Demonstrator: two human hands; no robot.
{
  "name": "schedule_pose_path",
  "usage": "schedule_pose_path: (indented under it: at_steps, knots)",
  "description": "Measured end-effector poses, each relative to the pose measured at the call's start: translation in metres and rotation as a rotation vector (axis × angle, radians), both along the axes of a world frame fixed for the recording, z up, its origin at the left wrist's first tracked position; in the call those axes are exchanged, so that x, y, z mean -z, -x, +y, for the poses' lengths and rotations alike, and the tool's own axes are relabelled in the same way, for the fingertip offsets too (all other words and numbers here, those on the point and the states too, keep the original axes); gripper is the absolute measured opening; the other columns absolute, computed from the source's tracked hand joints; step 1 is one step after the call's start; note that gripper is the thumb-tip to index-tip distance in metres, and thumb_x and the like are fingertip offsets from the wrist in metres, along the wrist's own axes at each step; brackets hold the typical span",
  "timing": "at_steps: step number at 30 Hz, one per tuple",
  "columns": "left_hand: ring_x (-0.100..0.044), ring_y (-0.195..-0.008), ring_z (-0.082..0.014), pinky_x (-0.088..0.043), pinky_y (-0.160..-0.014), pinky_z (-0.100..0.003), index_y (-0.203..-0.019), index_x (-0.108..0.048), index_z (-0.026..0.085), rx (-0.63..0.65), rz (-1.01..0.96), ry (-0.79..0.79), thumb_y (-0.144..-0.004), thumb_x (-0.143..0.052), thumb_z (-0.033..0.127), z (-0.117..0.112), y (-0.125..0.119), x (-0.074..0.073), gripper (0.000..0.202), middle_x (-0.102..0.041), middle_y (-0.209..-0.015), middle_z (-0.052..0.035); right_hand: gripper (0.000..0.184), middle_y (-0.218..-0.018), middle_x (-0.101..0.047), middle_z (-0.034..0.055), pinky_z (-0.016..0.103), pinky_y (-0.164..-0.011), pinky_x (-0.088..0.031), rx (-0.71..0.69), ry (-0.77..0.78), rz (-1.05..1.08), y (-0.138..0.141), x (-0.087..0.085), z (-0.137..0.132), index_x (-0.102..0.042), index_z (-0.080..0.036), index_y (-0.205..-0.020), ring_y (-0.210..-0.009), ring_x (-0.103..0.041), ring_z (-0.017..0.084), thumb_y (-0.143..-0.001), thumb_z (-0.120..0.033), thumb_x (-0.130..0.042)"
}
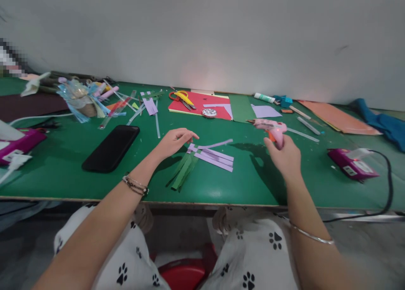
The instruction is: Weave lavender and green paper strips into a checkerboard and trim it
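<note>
My right hand is wrapped round the handle of a pink hot glue gun, held above the green table with its nozzle pointing left. A clear glue stick sticks out behind the gun. Over on the left, my left hand hovers with fingers bent and partly apart, holding nothing I can see. Just below its fingertips lie woven paper strips: lilac strips spread to the right, and green strips hang toward the table's front edge.
A black phone lies left of my left arm. Behind are scissors, red paper, a round patterned disc and a glue tube. Purple power strips sit at both sides. A black cable runs off the front edge.
</note>
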State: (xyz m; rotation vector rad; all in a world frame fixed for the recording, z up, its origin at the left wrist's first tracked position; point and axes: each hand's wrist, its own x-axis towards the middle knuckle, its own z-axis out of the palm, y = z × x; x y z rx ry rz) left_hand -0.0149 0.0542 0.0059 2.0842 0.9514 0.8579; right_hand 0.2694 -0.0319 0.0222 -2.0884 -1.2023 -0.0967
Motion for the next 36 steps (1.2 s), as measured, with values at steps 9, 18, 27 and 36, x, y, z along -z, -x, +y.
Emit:
schedule_pose_path:
  at_steps: [9,18,27,36]
  knots:
    - [-0.056,-0.079,-0.0161,-0.041,-0.067,-0.025,-0.092,-0.068,0.019,0.172,0.398,-0.306,-0.079,-0.054,0.028,-0.006,-0.003,-0.001,0.021,-0.06,-0.088,-0.0048,0.03,-0.057,-0.042,-0.0019,0.032,-0.056,-0.034,0.071,-0.041,0.08,-0.009,0.004,0.002,-0.033,-0.025,-0.061,-0.056,-0.039,0.016,-0.062,-0.052,-0.047]
    - [-0.06,-0.082,-0.0182,-0.043,-0.066,-0.027,-0.106,-0.061,0.015,0.387,0.73,-0.543,-0.083,-0.056,0.02,-0.055,-0.062,-0.006,0.025,-0.06,-0.103,-0.0087,0.028,-0.057,-0.043,-0.0018,0.031,-0.056,-0.034,0.041,-0.032,0.104,-0.005,0.001,0.002,-0.035,-0.025,-0.061,-0.055,-0.038,0.015,-0.061,-0.05,-0.047]
    - [-0.06,-0.088,-0.0239,-0.043,-0.064,-0.031,-0.09,-0.064,0.014,0.14,0.731,-0.436,-0.083,-0.058,0.026,-0.074,-0.088,0.001,0.015,-0.062,-0.087,-0.0084,0.029,-0.053,-0.041,-0.003,0.03,-0.055,-0.033,-0.008,-0.048,0.103,-0.007,0.004,0.002,-0.036,-0.025,-0.06,-0.053,-0.038,0.015,-0.062,-0.051,-0.047]
    - [-0.06,-0.081,-0.0214,-0.04,-0.06,-0.029,-0.083,-0.064,0.016,-0.002,0.701,-0.287,-0.083,-0.058,0.024,-0.077,-0.098,0.0,0.009,-0.064,-0.083,-0.0059,0.029,-0.055,-0.042,-0.0024,0.03,-0.056,-0.031,-0.02,-0.038,0.105,-0.007,0.003,0.001,-0.036,-0.024,-0.06,-0.054,-0.037,0.014,-0.064,-0.05,-0.048]
